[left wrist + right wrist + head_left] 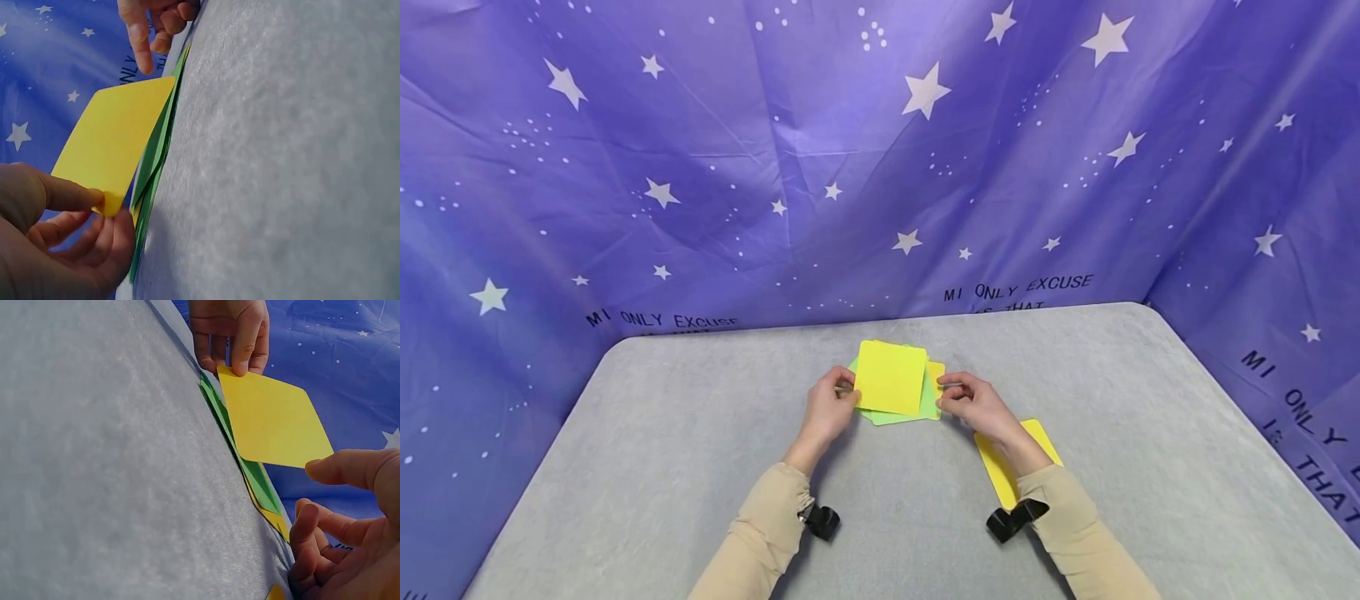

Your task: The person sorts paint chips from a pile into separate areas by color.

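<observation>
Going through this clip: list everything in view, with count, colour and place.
Held card: one, yellow, tilted above the stack, corner pinched by the left hand
Card stack: exact count unclear, green and yellow, on the table below the held card
Loose card: one visible, yellow, under the right forearm
Table: one, grey, beneath the cards
Starry cloth: pieces unclear, blue-purple with white stars and black lettering, behind the table
Wrist devices: two, black, one at each wrist
Sleeves: two, beige, on the forearms
Left hand: one, bare, left of the stack
Right hand: one, bare, at the stack's right edge
</observation>
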Tool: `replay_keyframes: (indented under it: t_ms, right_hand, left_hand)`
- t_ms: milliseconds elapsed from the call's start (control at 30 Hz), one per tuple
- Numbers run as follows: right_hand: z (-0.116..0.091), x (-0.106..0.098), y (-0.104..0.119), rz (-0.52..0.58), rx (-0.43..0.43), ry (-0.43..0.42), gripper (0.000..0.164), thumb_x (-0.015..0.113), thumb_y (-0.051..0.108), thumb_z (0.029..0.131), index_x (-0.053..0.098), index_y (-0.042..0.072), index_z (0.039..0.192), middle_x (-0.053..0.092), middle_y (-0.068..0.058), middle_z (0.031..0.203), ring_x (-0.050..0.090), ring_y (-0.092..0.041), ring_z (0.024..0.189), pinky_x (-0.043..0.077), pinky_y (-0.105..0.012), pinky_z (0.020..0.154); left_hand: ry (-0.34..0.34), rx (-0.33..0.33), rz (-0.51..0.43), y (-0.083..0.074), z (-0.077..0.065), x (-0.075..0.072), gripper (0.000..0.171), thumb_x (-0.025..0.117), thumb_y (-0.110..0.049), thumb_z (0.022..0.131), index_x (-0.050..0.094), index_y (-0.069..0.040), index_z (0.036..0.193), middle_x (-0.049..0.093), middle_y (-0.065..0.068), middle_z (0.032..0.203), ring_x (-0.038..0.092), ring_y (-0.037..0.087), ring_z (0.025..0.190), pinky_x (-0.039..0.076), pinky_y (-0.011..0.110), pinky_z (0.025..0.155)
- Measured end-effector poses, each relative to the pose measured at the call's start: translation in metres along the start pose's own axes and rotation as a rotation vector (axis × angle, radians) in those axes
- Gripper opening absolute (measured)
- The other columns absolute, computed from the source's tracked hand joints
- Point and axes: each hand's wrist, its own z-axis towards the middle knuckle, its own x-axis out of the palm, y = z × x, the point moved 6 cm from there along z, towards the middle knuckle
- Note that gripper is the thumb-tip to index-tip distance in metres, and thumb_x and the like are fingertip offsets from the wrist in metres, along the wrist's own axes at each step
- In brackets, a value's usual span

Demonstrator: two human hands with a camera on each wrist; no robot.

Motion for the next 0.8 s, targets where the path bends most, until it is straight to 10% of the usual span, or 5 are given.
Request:
replay_keyframes:
  t_ms: [333, 800]
  right_hand:
    - [-0.009, 0.015, 0.017, -0.002, -0.169, 0.077, 0.039, 0.064, 0.001, 0.088, 0.050, -0.011, 0.123, 0.060, -0.023, 0.108, 0.057, -0.014, 0.079, 0.047, -0.025, 0.063]
    - [-0.018, 0.026, 0.033, 0.087, -0.292, -0.019, 0.040, 0.064, -0.010, 0.085, 0.046, -0.003, 0.120, 0.060, -0.019, 0.099, 0.063, -0.020, 0.079, 0.053, -0.027, 0.068]
  left_hand:
    - [0.133, -0.085, -0.337, 0.004, -0.010, 0.001, 0.023, 0.059, 0.010, 0.087, 0.055, 0.006, 0.109, 0.059, 0.013, 0.089, 0.062, 0.017, 0.072, 0.056, 0.040, 0.070]
    - [0.188, -0.088, -0.459, 0.004, -0.022, -0.006, 0.034, 0.061, 0.011, 0.086, 0.051, 0.005, 0.118, 0.060, 0.015, 0.088, 0.064, 0.017, 0.071, 0.056, 0.044, 0.073]
